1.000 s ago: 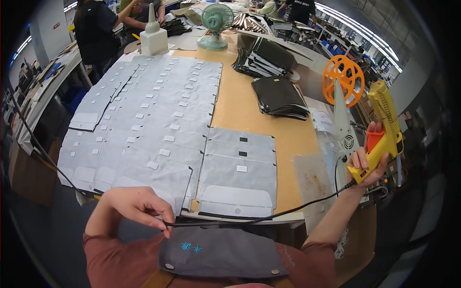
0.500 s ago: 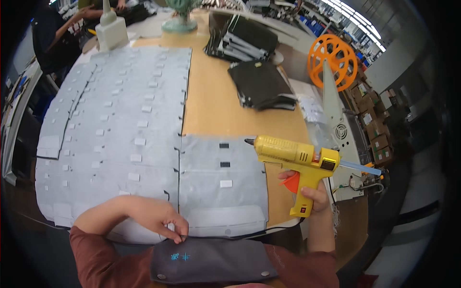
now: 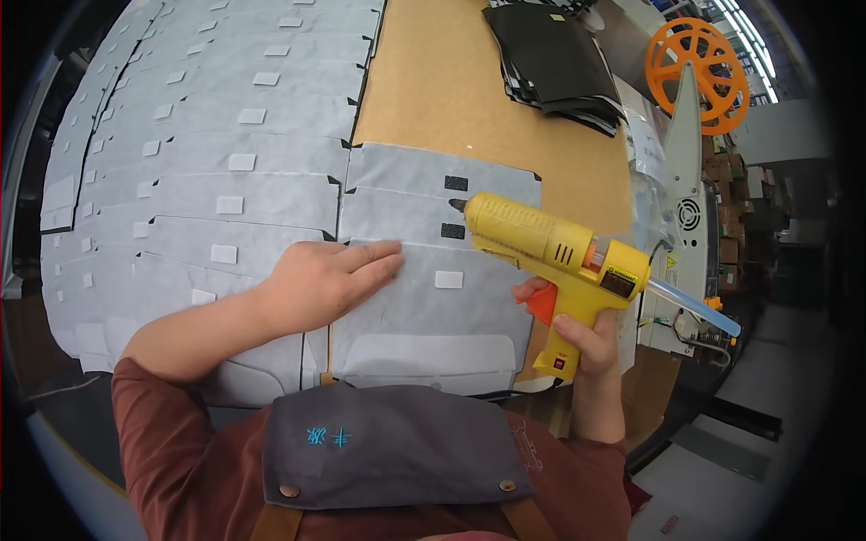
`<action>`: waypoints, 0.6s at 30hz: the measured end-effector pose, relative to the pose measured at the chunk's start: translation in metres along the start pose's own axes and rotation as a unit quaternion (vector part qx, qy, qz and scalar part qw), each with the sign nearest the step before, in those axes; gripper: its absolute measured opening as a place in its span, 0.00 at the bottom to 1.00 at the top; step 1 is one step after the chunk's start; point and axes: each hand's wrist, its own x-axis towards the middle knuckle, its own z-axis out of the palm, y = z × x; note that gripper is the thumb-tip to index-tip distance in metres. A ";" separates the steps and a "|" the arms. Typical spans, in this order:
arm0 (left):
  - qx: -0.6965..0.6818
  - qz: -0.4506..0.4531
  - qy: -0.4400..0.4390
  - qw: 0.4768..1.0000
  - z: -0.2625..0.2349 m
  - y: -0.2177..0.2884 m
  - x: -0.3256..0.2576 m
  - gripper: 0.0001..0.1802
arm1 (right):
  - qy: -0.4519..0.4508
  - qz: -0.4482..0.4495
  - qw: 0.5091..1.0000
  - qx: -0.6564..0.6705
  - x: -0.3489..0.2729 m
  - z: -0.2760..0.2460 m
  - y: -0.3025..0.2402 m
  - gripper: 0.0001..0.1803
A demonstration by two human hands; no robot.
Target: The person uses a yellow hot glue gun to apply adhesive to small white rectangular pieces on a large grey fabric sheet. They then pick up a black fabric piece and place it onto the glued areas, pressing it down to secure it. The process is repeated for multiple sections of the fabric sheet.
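Observation:
My right hand (image 3: 588,340) grips a yellow hot glue gun (image 3: 550,236) by its handle, fingers at the red trigger. A clear glue stick (image 3: 693,307) juts from its back. The black nozzle points left, above a grey panel (image 3: 406,302) on the table. On that panel are two black hook-and-loop patches (image 3: 454,232) and a white one (image 3: 448,280). My left hand (image 3: 327,281) lies with fingers stretched out on the panel's left part, left of the patches. To its left, rows of overlapping grey panels (image 3: 198,234) carry small white patches.
A stack of black panels (image 3: 555,54) sits at the far right of the brown table (image 3: 433,81). Beyond the right edge stands a pale machine (image 3: 687,194) with an orange reel (image 3: 699,77). The glue gun's cord hangs near the table's front edge.
My left hand has gone from a pinch at the table's front edge to lying stretched out on the panel. The view has tipped downward. My right hand still holds the glue gun.

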 end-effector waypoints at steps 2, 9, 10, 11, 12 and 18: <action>0.028 0.009 -0.014 0.999 0.003 -0.001 -0.002 0.13 | 0.003 0.007 1.000 -0.002 0.000 -0.003 0.003 0.34; 0.054 0.020 -0.044 0.997 0.004 -0.003 -0.004 0.15 | 0.004 0.046 0.999 -0.011 -0.018 -0.003 0.009 0.31; 0.056 0.020 -0.044 0.997 0.003 -0.003 -0.003 0.15 | 0.008 0.049 0.999 -0.008 -0.020 -0.002 0.010 0.31; 0.052 0.021 -0.043 0.998 0.003 -0.003 -0.003 0.15 | 0.012 0.052 0.999 -0.006 -0.021 -0.001 0.011 0.31; 0.048 0.022 -0.040 0.998 0.003 -0.003 -0.004 0.15 | 0.015 0.054 0.998 -0.005 -0.022 -0.001 0.012 0.30; 0.034 0.025 -0.048 0.998 0.004 -0.005 -0.002 0.16 | 0.025 0.071 0.997 0.020 -0.023 -0.003 0.017 0.30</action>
